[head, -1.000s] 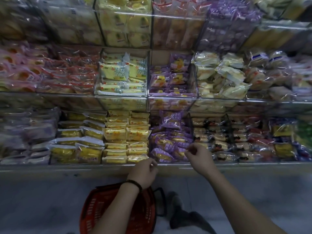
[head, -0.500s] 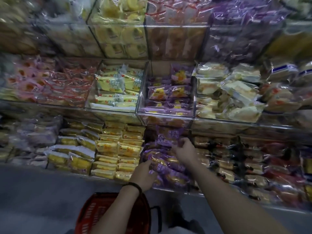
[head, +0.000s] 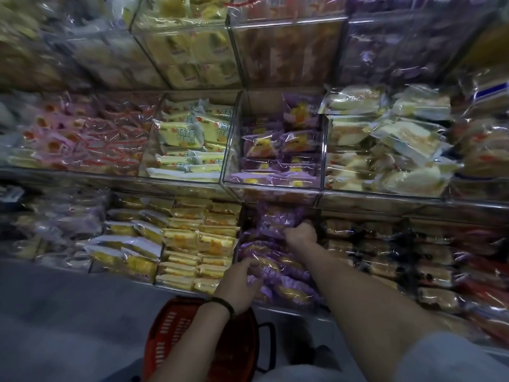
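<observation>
Purple packet (head: 278, 220): found raised at the back of its compartment on the lower shelf (head: 289, 308), standing nearly upright with its lower edge taken up in the right hand (head: 301, 235). That hand's fingers are curled tightly round the packet's bottom corner, knuckles toward the camera, and the grip is firm. The packet's top reaches up to the underside of the clear bin (head: 322, 155) on the shelf above, which holds more purple stock. Below and in front of the held packet lies a heap of purple packets (head: 292, 277) filling the same compartment up to its front edge. The left hand (head: 238, 285) rests at the front left of this heap, fingers bent and touching one of the front packets, with the thumb laid along the top. Whether it actually has hold of that packet cannot be told, since the back of the hand covers the fingertips. A dark band (head: 223, 303) sits on the left wrist. Yellow packets (head: 201, 244) are stacked in the compartment just beside the heap on the left, and brown packets (head: 385, 260) fill the one on the right. A red basket (head: 170, 332) sits low under the left forearm, near the shelf front.
</observation>
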### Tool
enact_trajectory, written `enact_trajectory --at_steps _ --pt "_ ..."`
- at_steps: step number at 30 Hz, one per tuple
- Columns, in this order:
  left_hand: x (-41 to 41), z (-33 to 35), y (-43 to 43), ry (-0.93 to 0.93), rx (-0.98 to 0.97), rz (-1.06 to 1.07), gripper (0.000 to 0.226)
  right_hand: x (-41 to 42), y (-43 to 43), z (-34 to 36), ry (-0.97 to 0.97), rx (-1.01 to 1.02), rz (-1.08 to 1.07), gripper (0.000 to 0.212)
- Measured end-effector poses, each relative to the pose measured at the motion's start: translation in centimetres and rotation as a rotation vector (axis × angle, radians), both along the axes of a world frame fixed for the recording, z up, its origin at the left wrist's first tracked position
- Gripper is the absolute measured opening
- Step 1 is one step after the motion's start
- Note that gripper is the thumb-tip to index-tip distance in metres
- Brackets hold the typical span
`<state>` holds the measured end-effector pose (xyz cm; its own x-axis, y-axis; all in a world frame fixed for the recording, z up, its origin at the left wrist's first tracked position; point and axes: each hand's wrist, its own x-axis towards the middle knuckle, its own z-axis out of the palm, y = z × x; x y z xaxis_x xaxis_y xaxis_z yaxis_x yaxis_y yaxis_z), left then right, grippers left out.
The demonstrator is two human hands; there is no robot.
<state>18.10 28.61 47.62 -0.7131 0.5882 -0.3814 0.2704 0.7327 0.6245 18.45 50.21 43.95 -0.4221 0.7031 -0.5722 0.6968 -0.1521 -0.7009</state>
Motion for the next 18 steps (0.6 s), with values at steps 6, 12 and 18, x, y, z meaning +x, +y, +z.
enact_trajectory --at_steps 6,12,18 --pt "-1.6 -0.3 -0.3 -0.019 -0.024 -0.022 0.025 2.3 0.7 0.8 0.088 -0.035 -0.048 0.023" --pt "-2.8 -0.8 1.5 -0.03 -0.047 -0.074 0.024 11.6 4.0 -1.0 0.203 -0.012 -0.264 0.022" --pt "-3.8 -1.1 3.0 0.07 -0.092 -0.206 0.041 18.4 7.7 -6.6 0.041 0.113 -0.299 0.048"
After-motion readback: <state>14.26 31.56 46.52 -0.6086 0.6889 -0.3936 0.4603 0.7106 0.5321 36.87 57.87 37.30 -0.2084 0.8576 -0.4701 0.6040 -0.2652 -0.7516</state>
